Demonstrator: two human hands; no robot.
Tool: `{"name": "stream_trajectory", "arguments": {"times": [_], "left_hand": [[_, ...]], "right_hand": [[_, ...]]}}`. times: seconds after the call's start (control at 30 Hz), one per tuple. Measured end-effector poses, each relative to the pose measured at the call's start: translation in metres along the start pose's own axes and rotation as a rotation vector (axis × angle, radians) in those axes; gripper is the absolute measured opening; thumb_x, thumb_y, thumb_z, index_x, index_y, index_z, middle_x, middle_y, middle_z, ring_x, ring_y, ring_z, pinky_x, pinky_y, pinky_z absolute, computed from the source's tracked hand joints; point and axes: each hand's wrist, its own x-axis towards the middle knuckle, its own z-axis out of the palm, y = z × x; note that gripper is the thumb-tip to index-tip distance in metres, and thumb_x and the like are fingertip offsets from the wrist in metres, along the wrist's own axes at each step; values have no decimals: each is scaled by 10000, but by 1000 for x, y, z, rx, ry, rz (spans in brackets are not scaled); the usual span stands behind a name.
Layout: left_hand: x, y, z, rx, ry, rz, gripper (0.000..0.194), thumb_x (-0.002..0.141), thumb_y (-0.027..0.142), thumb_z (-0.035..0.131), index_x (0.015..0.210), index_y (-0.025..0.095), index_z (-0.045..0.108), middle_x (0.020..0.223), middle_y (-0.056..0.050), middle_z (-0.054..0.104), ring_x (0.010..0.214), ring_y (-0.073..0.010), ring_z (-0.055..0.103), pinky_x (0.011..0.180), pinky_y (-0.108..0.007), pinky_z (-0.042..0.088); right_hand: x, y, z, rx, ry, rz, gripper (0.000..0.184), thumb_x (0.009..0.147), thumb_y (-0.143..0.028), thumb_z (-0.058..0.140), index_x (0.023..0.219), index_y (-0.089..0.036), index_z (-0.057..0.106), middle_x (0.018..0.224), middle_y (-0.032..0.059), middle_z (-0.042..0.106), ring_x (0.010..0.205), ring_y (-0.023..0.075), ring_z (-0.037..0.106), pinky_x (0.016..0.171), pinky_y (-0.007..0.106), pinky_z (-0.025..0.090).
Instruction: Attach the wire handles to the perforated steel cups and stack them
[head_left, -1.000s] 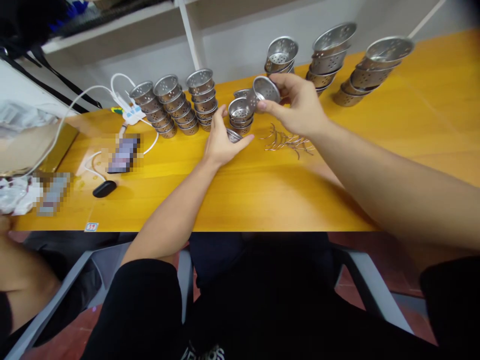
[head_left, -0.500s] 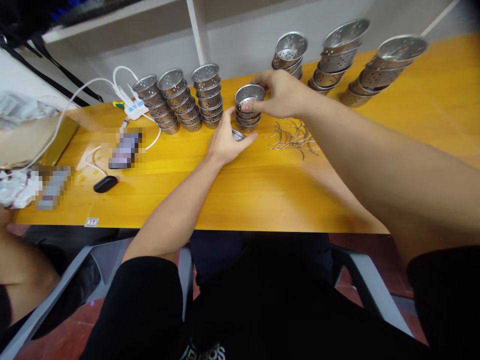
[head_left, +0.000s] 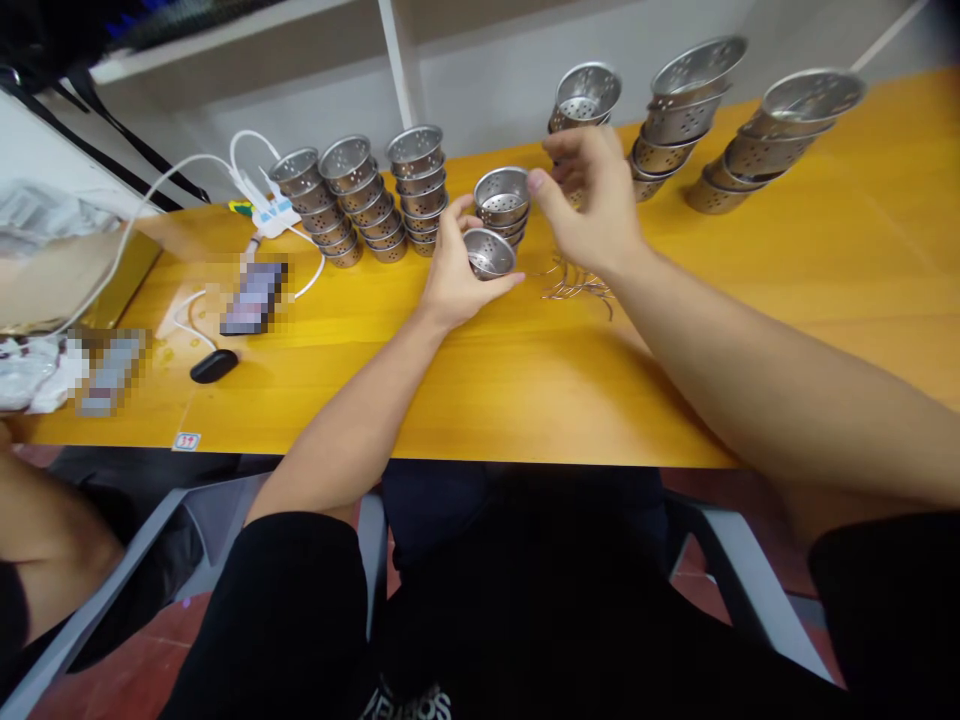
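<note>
A small perforated metal cup [head_left: 491, 255] sits in the curve of my left hand [head_left: 457, 275], its thumb and fingers around the cup's side. Right behind it stands a short stack of similar perforated cups [head_left: 502, 196]. My right hand [head_left: 592, 200] is raised to the right of that stack, thumb and fingers apart, with nothing visible between them. It partly covers a taller stack of perforated cups [head_left: 587, 95] at the back. Below the right hand lies a loose heap of thin, curved metal wires [head_left: 577, 285], partly hidden by the forearm.
Several cup stacks stand left of centre, including one stack [head_left: 418, 175]; two leaning stacks [head_left: 686, 110] [head_left: 787, 130] rise at the back right. On the left of the yellow table [head_left: 480, 400] are a power strip [head_left: 276, 215], phone [head_left: 255, 297] and black case [head_left: 214, 366]. Another person's arm [head_left: 45, 520] shows at far left.
My right hand has come off the short stack and moved right, its fingers opening. In my left hand the cup has tipped up, so its inside shows.
</note>
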Motion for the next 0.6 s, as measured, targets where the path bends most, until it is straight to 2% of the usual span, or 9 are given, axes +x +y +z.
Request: {"name": "stream_trajectory", "arguments": {"times": [0.07, 0.13, 0.2, 0.27, 0.37, 0.47, 0.6], "left_hand": [[0, -1, 0, 27, -34, 52, 1295, 1098, 767, 952, 1987, 413, 79, 1723, -182, 682, 1733, -424, 721, 1531, -698, 544], [1, -1, -3, 31, -65, 89, 1270, 1104, 832, 898, 1976, 418, 71, 1691, -160, 713, 1700, -417, 754, 1501, -677, 573], [2, 1, -7, 25, -81, 100, 1215, 1093, 876, 868, 1950, 425, 133, 1682, -140, 730, 1673, -410, 780, 1481, -667, 592], [3, 2, -11, 22, -96, 112, 1144, 1093, 892, 843, 1924, 428, 209, 1690, -135, 740, 1674, -399, 787, 1473, -654, 603], [4, 4, -16, 22, -107, 134, 1092, 1113, 885, 812, 1928, 417, 257, 1718, -144, 750, 1711, -396, 770, 1493, -655, 596], [4, 3, -19, 28, -125, 136, 1134, 1112, 873, 824, 1965, 425, 226, 1750, -144, 752, 1730, -409, 760, 1524, -679, 565], [3, 1, -18, -6, -143, 167, 1224, 1082, 886, 840, 1988, 425, 158, 1779, -145, 739, 1746, -409, 743, 1532, -660, 548]], "right_hand": [[-15, -21, -6, -63, -29, -85, 586, 1213, -926, 745, 1303, -357, 852, 1394, 181, 783, 1156, 394, 673, 1128, 677, 602], [-29, -41, -6, -114, -179, -124, 559, 1194, -873, 763, 1235, -334, 905, 1257, 176, 788, 1110, 408, 715, 1087, 682, 638], [-41, -56, 0, -149, -287, -78, 482, 1141, -791, 846, 1280, -336, 921, 1242, 154, 803, 1168, 450, 775, 1142, 713, 665], [-51, -63, 9, -176, -331, -50, 433, 1139, -718, 860, 1346, -343, 923, 1253, 151, 811, 1281, 498, 793, 1217, 754, 669], [-59, -65, 20, -204, -330, -53, 433, 1184, -638, 819, 1467, -322, 903, 1353, 177, 805, 1390, 527, 785, 1285, 781, 658], [-62, -65, 22, -241, -296, -58, 502, 1199, -576, 809, 1619, -305, 851, 1458, 186, 790, 1460, 539, 770, 1333, 783, 639], [-63, -65, 19, -290, -281, -56, 493, 1233, -567, 768, 1654, -325, 852, 1477, 191, 782, 1429, 539, 780, 1333, 798, 632]]}}
